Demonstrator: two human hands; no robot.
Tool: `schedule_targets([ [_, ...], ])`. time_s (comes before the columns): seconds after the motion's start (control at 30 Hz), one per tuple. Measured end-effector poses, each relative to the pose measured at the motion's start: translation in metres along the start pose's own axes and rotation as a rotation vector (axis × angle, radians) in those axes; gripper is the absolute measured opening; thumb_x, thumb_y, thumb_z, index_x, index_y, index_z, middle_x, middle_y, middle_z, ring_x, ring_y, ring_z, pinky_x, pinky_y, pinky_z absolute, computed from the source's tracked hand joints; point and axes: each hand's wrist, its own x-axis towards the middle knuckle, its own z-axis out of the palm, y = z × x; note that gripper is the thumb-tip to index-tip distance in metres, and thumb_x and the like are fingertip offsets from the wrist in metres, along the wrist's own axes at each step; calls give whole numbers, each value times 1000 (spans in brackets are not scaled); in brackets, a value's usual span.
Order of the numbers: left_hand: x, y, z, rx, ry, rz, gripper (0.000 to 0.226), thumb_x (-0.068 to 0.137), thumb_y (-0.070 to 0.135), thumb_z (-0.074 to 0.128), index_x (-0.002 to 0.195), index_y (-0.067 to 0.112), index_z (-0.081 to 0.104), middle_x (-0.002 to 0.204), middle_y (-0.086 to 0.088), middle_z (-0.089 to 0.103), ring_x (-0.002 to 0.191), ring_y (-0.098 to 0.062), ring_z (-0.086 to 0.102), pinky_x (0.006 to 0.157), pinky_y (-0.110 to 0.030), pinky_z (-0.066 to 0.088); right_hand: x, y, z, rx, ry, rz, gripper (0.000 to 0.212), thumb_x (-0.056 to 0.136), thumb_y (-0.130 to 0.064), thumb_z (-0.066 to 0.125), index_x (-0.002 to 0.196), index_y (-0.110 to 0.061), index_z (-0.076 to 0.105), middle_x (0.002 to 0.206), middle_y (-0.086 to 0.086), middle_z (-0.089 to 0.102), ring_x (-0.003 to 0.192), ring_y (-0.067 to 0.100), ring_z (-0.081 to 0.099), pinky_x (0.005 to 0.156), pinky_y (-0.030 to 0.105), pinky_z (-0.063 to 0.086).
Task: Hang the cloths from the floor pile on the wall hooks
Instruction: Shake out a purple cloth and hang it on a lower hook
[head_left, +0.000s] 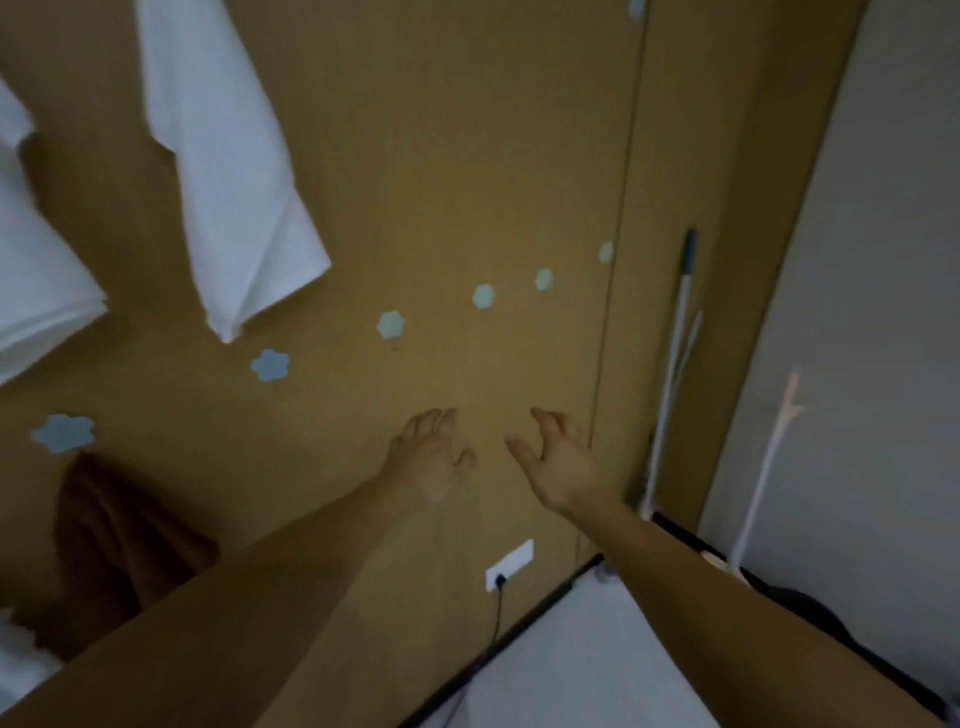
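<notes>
Two white cloths (234, 171) (36, 280) hang on the tan wall at the upper left. A brown cloth (119, 540) hangs below a pale blue flower-shaped hook (65, 432) at the lower left. More flower hooks (270, 365) (390, 325) (484, 296) run in a row up to the right, bare. My left hand (428, 457) and my right hand (553, 460) are stretched out side by side in front of the wall, below the bare hooks, fingers apart and holding nothing. The floor pile is not in view.
A mop handle (670, 374) leans on the wall at the right, beside a grey panel (857, 312). A white socket plate (510, 564) with a black cable sits low on the wall. A pale floor (582, 665) with a black skirting line lies below.
</notes>
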Motion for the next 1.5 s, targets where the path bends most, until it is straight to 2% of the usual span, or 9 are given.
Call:
schedule_targets([
  [0.13,-9,55,42,11,-142,233,70,96,53,32,153,20,7,159,-4,11,144,-23,11,117,-41,14,-61,63,-34,-86,130,231,62,95,-59,40,146,-22,37,148,9,35,135,31,31,113,40,29],
  [0.27,-38,119,91,15,-228,443,70,95,49,38,152,16,15,157,-7,19,143,-26,17,114,-43,22,-157,112,-59,-150,197,488,55,95,-55,43,140,-23,46,143,10,39,132,32,33,110,41,30],
  [0.43,-121,224,153,-47,-466,708,68,93,47,44,150,17,20,154,-9,24,140,-31,24,111,-45,26,-309,161,-97,-278,220,857,54,95,-55,42,135,-21,52,143,12,43,131,34,35,107,43,34],
  [0.63,-227,332,200,2,-647,995,72,95,50,40,152,19,10,158,-8,13,144,-31,14,113,-48,22,-464,199,-146,-293,328,1202,56,94,-57,43,138,-22,50,145,13,40,133,33,34,107,48,35],
  [0.77,-280,386,237,57,-752,1071,71,96,48,39,153,19,9,159,-7,11,144,-30,14,112,-47,22,-541,233,-150,-218,369,1326,56,93,-54,45,137,-20,51,140,15,45,130,33,39,105,43,37],
  [0.87,-316,411,276,119,-828,1072,71,96,47,39,153,19,7,159,-7,10,143,-30,14,112,-46,22,-585,267,-142,-134,330,1389,56,93,-52,47,137,-18,51,138,14,47,127,32,43,103,41,39],
  [1.17,-398,428,444,261,-1016,1047,68,96,45,40,152,18,14,158,-7,17,143,-26,18,112,-41,23,-684,398,-54,161,183,1587,53,94,-48,47,136,-17,48,131,11,50,118,29,50,95,37,45],
  [1.27,-424,422,522,269,-1044,1075,65,95,42,42,150,16,20,154,-8,27,139,-26,26,108,-39,30,-710,454,0,195,153,1657,55,94,-48,46,138,-15,46,132,12,51,117,28,52,97,38,46],
  [1.5,-463,390,727,320,-1147,1099,56,93,40,43,143,17,32,145,-9,39,131,-28,36,104,-44,39,-752,594,159,258,110,1779,52,95,-45,48,137,-14,42,134,11,46,117,28,50,97,39,46],
])
